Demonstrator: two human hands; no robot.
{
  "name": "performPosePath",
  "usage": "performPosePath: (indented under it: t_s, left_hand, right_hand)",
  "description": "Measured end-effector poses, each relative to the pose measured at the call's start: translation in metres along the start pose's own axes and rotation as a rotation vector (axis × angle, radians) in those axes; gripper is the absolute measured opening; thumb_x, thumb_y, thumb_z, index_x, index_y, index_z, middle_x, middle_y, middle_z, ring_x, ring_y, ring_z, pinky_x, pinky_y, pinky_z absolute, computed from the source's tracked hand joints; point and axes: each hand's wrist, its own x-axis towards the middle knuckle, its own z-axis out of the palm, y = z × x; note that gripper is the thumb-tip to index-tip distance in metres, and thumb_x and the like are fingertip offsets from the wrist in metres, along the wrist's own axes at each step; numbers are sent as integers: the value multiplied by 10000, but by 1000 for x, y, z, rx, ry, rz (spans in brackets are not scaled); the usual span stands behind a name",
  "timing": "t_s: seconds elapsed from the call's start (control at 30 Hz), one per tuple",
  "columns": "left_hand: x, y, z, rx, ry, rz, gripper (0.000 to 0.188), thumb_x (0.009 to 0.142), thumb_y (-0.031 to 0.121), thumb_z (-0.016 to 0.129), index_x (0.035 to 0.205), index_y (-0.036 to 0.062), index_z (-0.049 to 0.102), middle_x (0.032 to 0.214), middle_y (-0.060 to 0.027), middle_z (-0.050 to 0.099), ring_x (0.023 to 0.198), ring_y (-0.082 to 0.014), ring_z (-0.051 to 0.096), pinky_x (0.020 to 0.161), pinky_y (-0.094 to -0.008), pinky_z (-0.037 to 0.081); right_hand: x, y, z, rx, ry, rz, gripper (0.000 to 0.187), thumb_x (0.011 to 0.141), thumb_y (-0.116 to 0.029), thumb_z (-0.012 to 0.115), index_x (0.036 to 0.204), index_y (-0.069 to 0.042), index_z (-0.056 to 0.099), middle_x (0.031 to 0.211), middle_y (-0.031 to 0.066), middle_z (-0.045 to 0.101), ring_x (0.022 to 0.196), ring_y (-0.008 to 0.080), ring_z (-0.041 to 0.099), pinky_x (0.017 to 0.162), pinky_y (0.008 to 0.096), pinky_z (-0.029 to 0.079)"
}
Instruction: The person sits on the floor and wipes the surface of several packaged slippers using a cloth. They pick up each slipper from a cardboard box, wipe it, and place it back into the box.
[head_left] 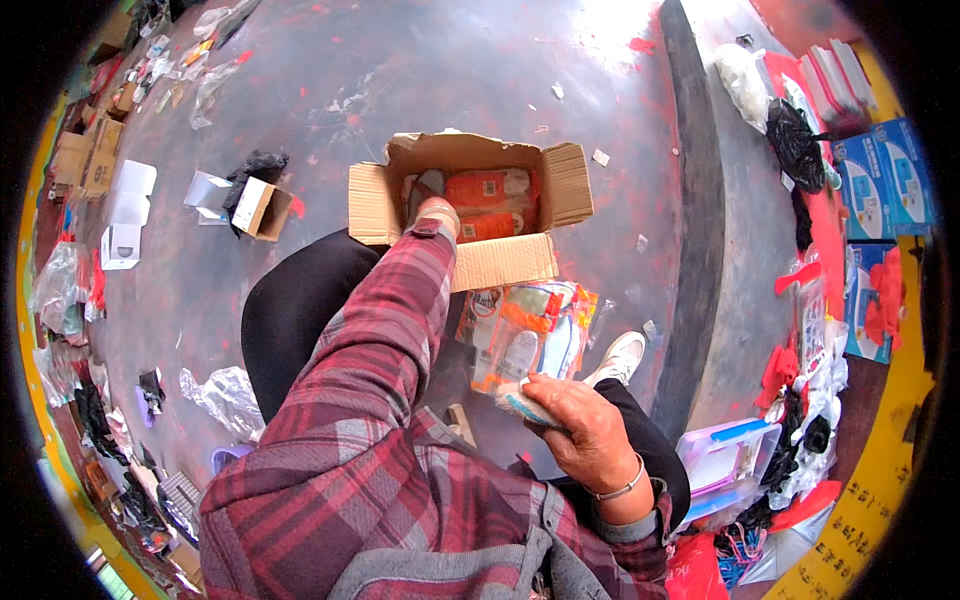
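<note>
Grey concrete floor (420, 70), smeared with red paint and glaring white at its far edge. Dark raised strip (690, 230) curving down the right side, another grey stretch beyond it. Yellow border (880, 470) arcing along the right and lower-right rim, dark markings on it.

Clutter banked at both side edges. Right: blue boxes (885, 180), red-and-white cartons (835, 75), black bag (795, 140), red scraps, clear plastic tub (725, 460) near the lower right. Left: flat brown cardboard (95, 155), white carton (125, 215), small open box (262, 208) beside black cloth, crumpled clear bags (228, 395), more litter toward the lower-left corner.

Seated mid-floor, dark trousers, plaid sleeve, white shoe (620, 358) pointing at the strip.

Cardboard box (500, 262) standing open just past the knees, flaps splayed, orange packs (490, 190) lying inside. Left hand (432, 205) reaching over the near wall into the box, down among the packs; fingers hidden, so grip impossible to tell.

Stack of clear-wrapped orange packets (530, 330) on the floor between box and shoe, touching the box's near wall.

Right hand (585, 420), bangle at the wrist, closed over a small pale packet (522, 402) at the near end of that stack.
</note>
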Motion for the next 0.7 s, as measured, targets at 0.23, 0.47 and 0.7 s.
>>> performPosePath:
  t_s: [0.23,0.47,0.7]
  left_hand:
    - [-4,-3,-14,-343,368,123,327,888,224,427,1157,92,558,1253,-177,487,1143,-306,494,922,-401,436]
    - [10,-12,-17,46,137,358,366,873,210,409,1212,152,533,1328,-153,426,1213,-294,433,995,-409,366]
    - [12,0,-49,803,-298,527,368,839,194,483,1187,111,568,1299,-91,482,1204,-253,460,968,-392,400]
  right_hand:
    - [1,-2,-3,-6,4,-17,500,597,55,541,1089,-30,566,1078,166,602,990,319,580,858,378,466]
    - [-1,-3,-3,-26,2,7,501,597,53,538,1090,-36,565,1082,159,601,985,324,580,855,379,466]
    - [-7,4,0,-45,-33,0,451,628,25,547,1072,-48,575,1073,163,601,977,319,580,838,377,473]
